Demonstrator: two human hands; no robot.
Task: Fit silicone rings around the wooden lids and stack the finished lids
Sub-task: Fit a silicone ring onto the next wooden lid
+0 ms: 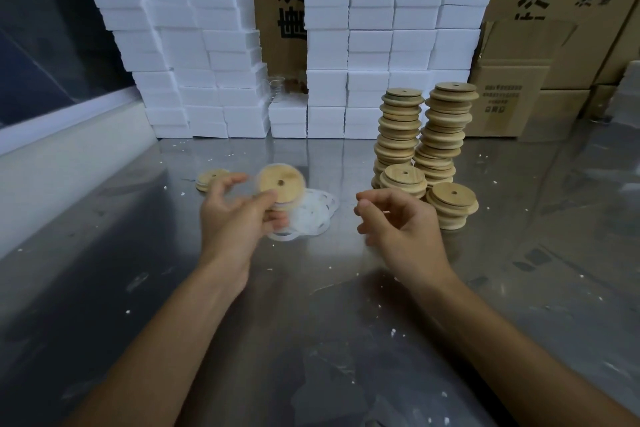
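head view, the only one i have: wood in my left hand (239,215), a single wooden lid (281,186) held up just left of the frame's centre, thumb and fingertips pinching its lower edge so the flat face with the small centre hole tilts toward me. a pale haze round its rim could be a ring already on, but motion blur keeps me from saying so. my right hand (398,218), right of centre, holds nothing i can make out; its fingers are loosely curled over the steel table (311,340).

under and just right of the lid lies the heap of silicone rings (311,215), thin, whitish, overlapping. i judge them soft, stretchy and a bit clingy, so best taken one at a time by a pinch on the band, then rolled over the lid's stepped edge. the lid looks light and stiff, smooth enough to slip, so a rim grip seems right to me.

two loose lids (211,180) rest on the table left of my left hand. right of centre stand two tall stacks of lids (422,135) with two short stacks (450,206) in front; the tall ones lean a little, so adding to them calls for a gentle touch. white foam blocks (207,62) and cardboard cartons (512,94) fill the top of the frame.
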